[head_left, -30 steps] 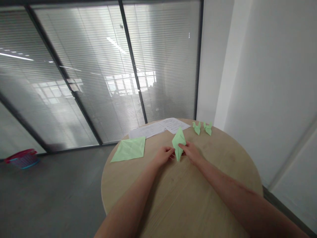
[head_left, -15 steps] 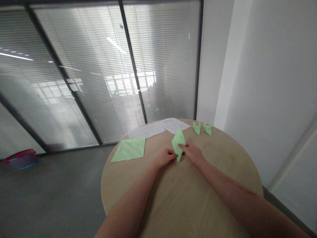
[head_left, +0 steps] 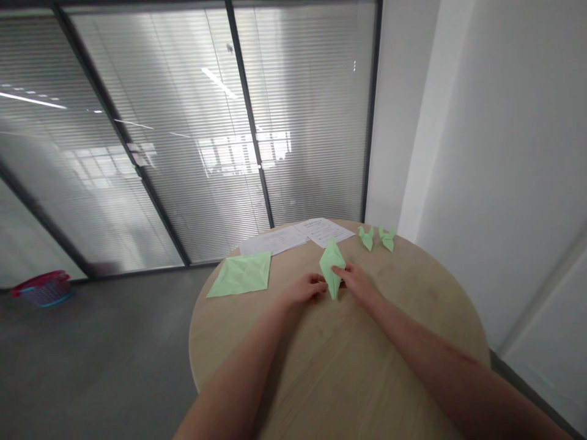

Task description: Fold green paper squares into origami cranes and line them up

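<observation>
A light green folded origami paper, shaped like a tall diamond, is held above the round table. My right hand grips its right side, with the thumb on the front face and the other fingers behind. At the lower left edge of the paper is my left hand, its fingers curled together against that edge; the fingertips are partly hidden. A center crease runs down to the paper's lower point.
A creased green square sheet lies on the left of the table. White printed sheets lie at the back, beside two small green origami figures. A red and blue basket stands on the floor at left, near the glass partition.
My left fingers have shifted slightly left and up along the paper's lower edge, uncovering more of its bottom point. The right hand keeps its grip. The view has shifted slightly.
</observation>
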Action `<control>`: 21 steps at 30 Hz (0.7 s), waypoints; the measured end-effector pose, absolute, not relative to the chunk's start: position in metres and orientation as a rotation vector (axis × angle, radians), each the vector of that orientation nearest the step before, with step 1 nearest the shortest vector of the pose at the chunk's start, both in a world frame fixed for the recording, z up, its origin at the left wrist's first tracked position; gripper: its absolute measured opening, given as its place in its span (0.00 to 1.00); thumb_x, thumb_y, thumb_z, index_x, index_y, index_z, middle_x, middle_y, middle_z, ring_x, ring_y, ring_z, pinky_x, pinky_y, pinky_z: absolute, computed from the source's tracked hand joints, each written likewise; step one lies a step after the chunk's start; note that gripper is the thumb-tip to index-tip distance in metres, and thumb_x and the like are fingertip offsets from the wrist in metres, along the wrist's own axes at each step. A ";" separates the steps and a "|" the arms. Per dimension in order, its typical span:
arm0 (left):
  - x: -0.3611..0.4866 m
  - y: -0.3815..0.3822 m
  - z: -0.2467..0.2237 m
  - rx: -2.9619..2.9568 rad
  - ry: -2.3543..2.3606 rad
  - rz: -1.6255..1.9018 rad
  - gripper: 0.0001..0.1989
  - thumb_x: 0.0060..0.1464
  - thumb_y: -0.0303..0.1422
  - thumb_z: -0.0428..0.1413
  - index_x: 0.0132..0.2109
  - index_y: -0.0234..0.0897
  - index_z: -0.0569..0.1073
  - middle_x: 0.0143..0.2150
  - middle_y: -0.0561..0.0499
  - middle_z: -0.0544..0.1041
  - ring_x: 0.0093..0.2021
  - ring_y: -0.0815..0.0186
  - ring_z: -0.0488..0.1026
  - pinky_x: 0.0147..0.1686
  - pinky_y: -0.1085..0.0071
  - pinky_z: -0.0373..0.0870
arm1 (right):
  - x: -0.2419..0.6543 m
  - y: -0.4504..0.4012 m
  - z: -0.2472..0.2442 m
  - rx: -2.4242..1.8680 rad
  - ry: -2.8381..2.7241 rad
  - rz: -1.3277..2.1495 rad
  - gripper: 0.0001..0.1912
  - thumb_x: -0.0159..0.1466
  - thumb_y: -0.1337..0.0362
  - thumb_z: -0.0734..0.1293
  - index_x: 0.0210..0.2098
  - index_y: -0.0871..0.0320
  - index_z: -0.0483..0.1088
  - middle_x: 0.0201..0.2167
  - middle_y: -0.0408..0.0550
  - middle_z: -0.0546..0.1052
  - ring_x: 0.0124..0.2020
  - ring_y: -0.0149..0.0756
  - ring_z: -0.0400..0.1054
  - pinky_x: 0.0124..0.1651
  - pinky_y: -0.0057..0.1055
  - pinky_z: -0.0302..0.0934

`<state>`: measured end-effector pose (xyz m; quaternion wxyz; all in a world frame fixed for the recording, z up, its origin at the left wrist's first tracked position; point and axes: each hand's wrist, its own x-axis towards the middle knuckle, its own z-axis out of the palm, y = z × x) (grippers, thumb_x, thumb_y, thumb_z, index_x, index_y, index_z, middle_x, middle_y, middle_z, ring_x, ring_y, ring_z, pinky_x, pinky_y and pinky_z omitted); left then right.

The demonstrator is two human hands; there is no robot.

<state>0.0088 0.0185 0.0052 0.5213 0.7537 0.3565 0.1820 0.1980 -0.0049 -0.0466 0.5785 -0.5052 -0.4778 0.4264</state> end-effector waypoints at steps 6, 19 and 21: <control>0.006 0.027 -0.003 1.620 0.923 0.692 0.20 0.50 0.48 0.63 0.38 0.33 0.78 0.30 0.51 0.75 0.29 0.69 0.69 0.28 0.73 0.66 | 0.192 -0.009 -0.046 -1.181 -1.344 0.985 0.19 0.58 0.47 0.70 0.35 0.56 0.77 0.30 0.48 0.81 0.29 0.40 0.72 0.31 0.31 0.62; 0.012 0.031 -0.006 1.693 0.998 0.876 0.14 0.51 0.40 0.63 0.30 0.32 0.76 0.23 0.53 0.71 0.21 0.71 0.64 0.22 0.73 0.61 | 0.191 -0.008 -0.048 -1.180 -1.465 0.986 0.22 0.61 0.43 0.69 0.37 0.58 0.78 0.32 0.49 0.81 0.31 0.38 0.72 0.30 0.28 0.59; 0.012 0.032 -0.005 1.649 1.019 0.947 0.14 0.51 0.41 0.63 0.30 0.32 0.76 0.24 0.52 0.72 0.21 0.70 0.65 0.22 0.72 0.62 | 0.192 -0.004 -0.052 -1.137 -1.371 1.040 0.23 0.64 0.42 0.65 0.37 0.57 0.76 0.33 0.49 0.81 0.30 0.37 0.72 0.30 0.28 0.61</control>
